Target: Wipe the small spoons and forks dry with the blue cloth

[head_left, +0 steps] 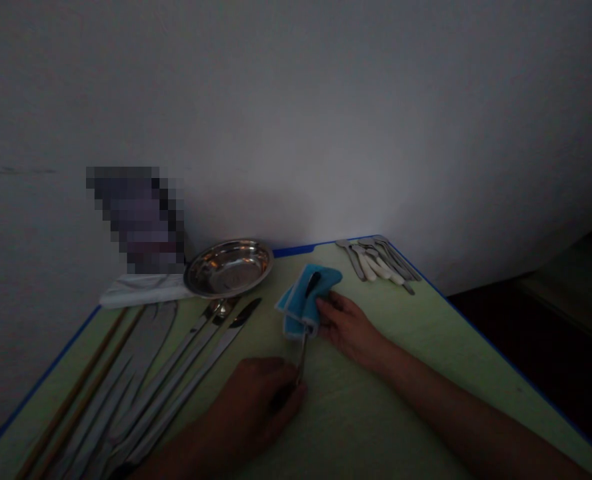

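My left hand (271, 393) pinches the handle of a slim metal piece of cutlery (303, 350) between thumb and fingers. A folded blue cloth (303, 303) with a pale edge is wrapped around its upper part. The dark, shiny tip shows above a fold; whether it is a spoon or a knife, I cannot tell. My right hand (349, 327) grips the cloth from the right side, with its fingers partly behind the fabric. Both hands are just above the table.
A shiny steel bowl (231, 270) stands at the back beside a white folded cloth (143, 290). Long-handled metal utensils (196, 360) and wooden sticks (86, 380) lie on the left. Several spoons and forks (376, 260) lie at the back right of the green, blue-edged table (426, 373), against the wall.
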Motion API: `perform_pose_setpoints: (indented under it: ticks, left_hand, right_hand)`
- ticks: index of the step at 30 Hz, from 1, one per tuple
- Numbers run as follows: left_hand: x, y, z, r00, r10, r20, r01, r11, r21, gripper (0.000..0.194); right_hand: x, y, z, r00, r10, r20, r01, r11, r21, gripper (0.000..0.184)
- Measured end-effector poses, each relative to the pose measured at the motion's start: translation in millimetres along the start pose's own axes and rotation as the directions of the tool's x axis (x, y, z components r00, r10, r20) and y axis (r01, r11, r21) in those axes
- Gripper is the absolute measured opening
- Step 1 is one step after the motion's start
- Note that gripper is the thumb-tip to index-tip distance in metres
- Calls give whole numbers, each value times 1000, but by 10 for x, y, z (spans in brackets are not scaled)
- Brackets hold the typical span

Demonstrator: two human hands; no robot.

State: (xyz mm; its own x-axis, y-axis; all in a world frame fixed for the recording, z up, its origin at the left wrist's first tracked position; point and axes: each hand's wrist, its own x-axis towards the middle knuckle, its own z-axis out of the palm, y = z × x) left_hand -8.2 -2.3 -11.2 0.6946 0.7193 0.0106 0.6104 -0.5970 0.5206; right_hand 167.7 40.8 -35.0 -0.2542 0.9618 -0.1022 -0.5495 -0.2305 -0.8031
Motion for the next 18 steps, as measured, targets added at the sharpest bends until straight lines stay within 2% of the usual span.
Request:
perform_pose_setpoints:
  ticks: [3,9,14,18]
  left_hand:
    - [-28,21,-26,1000,-4,12,4,1000,-30,27]
    - [-131,-75,-69,994,-108,-23,99,962,-255,17]
    - [-199,-170,-25,1000,-29,0,28,966,-257,12]
    - [-167,-111,-41,1000,-17,7,18,978,-206,12]
  right_hand:
    - [20,-8,-9,999,-32,-38,36,994,103,27]
    - [17,5,12,989,-121,-87,131,983,132,34]
    - [3,-5,47,983,-130,-131,137,990,46,39]
    - [3,-5,32,988,-95,-124,86,993,-76,25]
